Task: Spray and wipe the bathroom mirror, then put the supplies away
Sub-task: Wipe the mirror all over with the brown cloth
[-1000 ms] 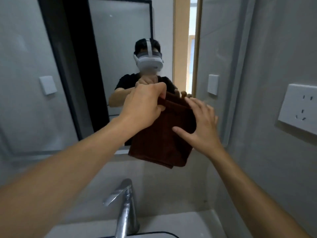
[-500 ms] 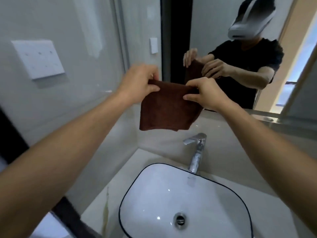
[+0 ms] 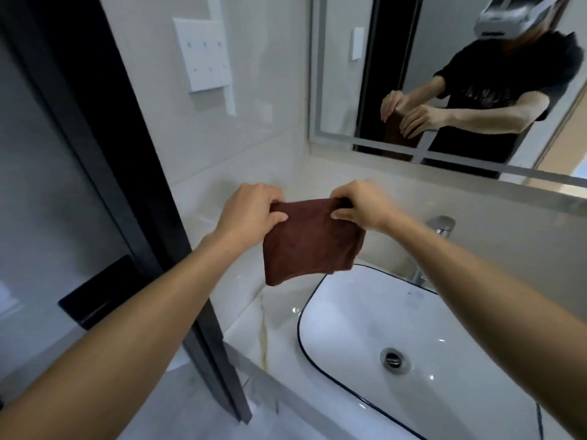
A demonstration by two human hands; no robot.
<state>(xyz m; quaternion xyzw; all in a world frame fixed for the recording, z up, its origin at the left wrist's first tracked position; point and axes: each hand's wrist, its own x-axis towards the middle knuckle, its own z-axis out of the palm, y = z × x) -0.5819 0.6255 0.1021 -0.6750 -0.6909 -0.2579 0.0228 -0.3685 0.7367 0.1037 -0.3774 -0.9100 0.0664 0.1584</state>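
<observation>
A folded dark brown cloth (image 3: 309, 239) hangs in the air over the left end of the counter, by the sink's far left corner. My left hand (image 3: 251, 211) pinches its upper left corner and my right hand (image 3: 359, 204) pinches its upper right corner, so the cloth droops between them. The bathroom mirror (image 3: 444, 74) is on the wall at the upper right and reflects a person holding the cloth. No spray bottle is in view.
A white basin with a black rim (image 3: 409, 338) sits in the marble counter (image 3: 254, 328) below my hands. A chrome tap (image 3: 440, 227) stands behind it, partly hidden by my right arm. A white wall panel (image 3: 205, 54) and a black door frame (image 3: 108, 154) are on the left.
My view has swung left and down, away from the mirror toward the sink. Both hands, still gripping the cloth's top corners, have lowered it from in front of the mirror to above the counter.
</observation>
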